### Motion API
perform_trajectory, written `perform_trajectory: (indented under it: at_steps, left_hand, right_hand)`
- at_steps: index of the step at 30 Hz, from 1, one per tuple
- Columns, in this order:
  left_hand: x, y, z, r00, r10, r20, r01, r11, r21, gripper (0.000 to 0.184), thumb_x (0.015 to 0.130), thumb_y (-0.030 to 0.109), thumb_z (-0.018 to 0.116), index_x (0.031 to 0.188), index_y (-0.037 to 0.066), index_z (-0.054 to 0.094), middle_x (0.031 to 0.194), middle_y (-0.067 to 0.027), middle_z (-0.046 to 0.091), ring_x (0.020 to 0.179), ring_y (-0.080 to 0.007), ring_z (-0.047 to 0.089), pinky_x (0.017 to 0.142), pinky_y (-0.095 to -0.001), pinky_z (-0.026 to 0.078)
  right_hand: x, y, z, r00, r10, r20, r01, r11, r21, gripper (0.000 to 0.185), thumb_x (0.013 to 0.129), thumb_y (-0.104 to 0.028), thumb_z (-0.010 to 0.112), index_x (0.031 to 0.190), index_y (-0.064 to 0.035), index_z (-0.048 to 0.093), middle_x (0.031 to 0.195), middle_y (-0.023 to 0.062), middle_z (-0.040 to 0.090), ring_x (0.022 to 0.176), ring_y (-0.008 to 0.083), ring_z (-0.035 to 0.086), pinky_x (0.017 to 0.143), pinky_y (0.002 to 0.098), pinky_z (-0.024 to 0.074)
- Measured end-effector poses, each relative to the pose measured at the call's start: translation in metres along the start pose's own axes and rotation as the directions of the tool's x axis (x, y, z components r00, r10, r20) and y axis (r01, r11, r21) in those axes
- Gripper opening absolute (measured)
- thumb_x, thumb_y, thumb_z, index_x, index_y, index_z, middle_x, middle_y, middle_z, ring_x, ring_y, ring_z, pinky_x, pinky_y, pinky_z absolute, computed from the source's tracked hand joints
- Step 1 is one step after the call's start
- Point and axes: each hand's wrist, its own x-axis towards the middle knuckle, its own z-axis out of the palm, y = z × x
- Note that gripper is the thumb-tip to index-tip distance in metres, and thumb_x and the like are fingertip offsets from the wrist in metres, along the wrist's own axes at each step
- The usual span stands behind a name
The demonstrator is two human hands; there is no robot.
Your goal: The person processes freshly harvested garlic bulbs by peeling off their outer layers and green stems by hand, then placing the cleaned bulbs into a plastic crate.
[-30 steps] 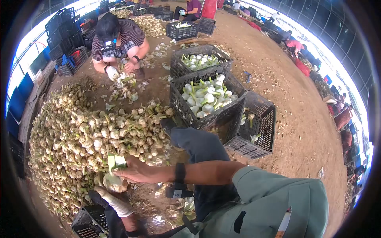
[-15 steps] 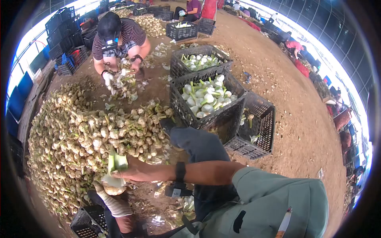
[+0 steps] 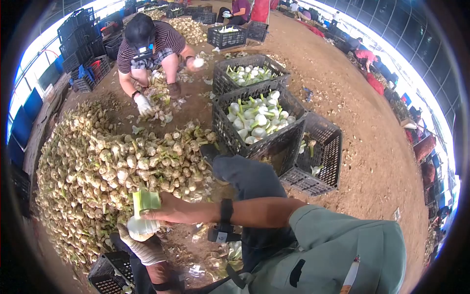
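Observation:
A white garlic bulb point(image 3: 141, 229) with a broad pale-green stalk point(image 3: 146, 201) is between my hands, close in front of the garlic pile. My left hand point(image 3: 143, 249), in a whitish glove, cups the bulb from below, its fingers bent along the underside. From the right comes my right hand point(image 3: 171, 209), bare, with a dark band on the wrist. Its thumb and fingers are closed on the stalk just above the bulb, and a skin layer hangs loose beside them.
A large heap of unpeeled garlic point(image 3: 98, 176) spreads on the left. Black crates of white bulbs point(image 3: 257, 120) stand ahead, beside a crate point(image 3: 318, 157) with a few scraps. A person point(image 3: 152, 54) crouches beyond the heap. Another black crate point(image 3: 111, 277) sits near my left arm.
The bulb now shows more smooth white surface, with its skin pulled back towards my right hand. The person opposite has moved one hand out to the side, holding something white.

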Motion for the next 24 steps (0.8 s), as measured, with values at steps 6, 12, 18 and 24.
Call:
perform_trajectory:
  at_steps: [6, 12, 18, 24]
  left_hand:
    - [0.026, -0.019, -0.039, 0.998, 0.04, 0.046, -0.046, 0.99, 0.131, 0.067, 0.087, 0.064, 0.049, 0.114, 0.003, 0.056, 0.105, -0.0102, 0.062, 0.098, -0.0203, 0.059, 0.084, -0.0368, 0.049]
    - [0.005, -0.006, 0.0, 0.998, -0.039, -0.045, 0.025, 0.96, -0.278, 0.062, 0.09, 0.062, 0.041, 0.109, 0.005, 0.058, 0.089, -0.0075, 0.066, 0.077, -0.0211, 0.063, 0.071, -0.0346, 0.051]
    - [0.001, -0.006, -0.009, 0.994, 0.071, 0.077, -0.073, 0.997, 0.029, 0.078, 0.088, 0.067, 0.046, 0.128, 0.001, 0.05, 0.107, -0.0128, 0.064, 0.081, -0.022, 0.066, 0.055, -0.0333, 0.055]
    - [0.02, 0.002, -0.013, 0.931, 0.319, 0.177, -0.361, 0.877, 0.318, 0.078, 0.076, 0.031, 0.081, 0.132, -0.005, 0.042, 0.115, -0.0139, 0.059, 0.089, -0.0171, 0.061, 0.079, -0.0283, 0.051]
  right_hand:
    - [-0.009, -0.017, 0.01, 0.917, 0.216, -0.336, -0.284, 0.944, -0.168, 0.071, 0.093, -0.048, 0.054, 0.141, 0.001, 0.038, 0.14, 0.015, 0.044, 0.106, 0.0376, 0.057, 0.099, 0.0395, 0.0439]
    - [-0.025, -0.044, 0.009, 0.987, 0.094, -0.13, -0.067, 0.978, 0.2, 0.037, 0.096, -0.027, 0.058, 0.12, 0.0005, 0.06, 0.102, 0.0082, 0.067, 0.068, 0.0098, 0.059, 0.059, 0.0231, 0.0497]
    - [-0.015, -0.026, 0.017, 0.954, -0.102, -0.281, 0.203, 0.911, 0.358, 0.03, 0.094, -0.023, 0.062, 0.108, 0.0027, 0.062, 0.081, 0.0061, 0.066, 0.054, 0.0084, 0.054, 0.043, 0.0216, 0.0451]
    - [-0.029, -0.036, 0.022, 0.963, -0.251, -0.097, 0.231, 0.957, -0.177, 0.019, 0.096, -0.015, 0.058, 0.106, 0.0005, 0.063, 0.077, 0.0049, 0.063, 0.055, 0.0093, 0.056, 0.045, 0.0257, 0.0474]
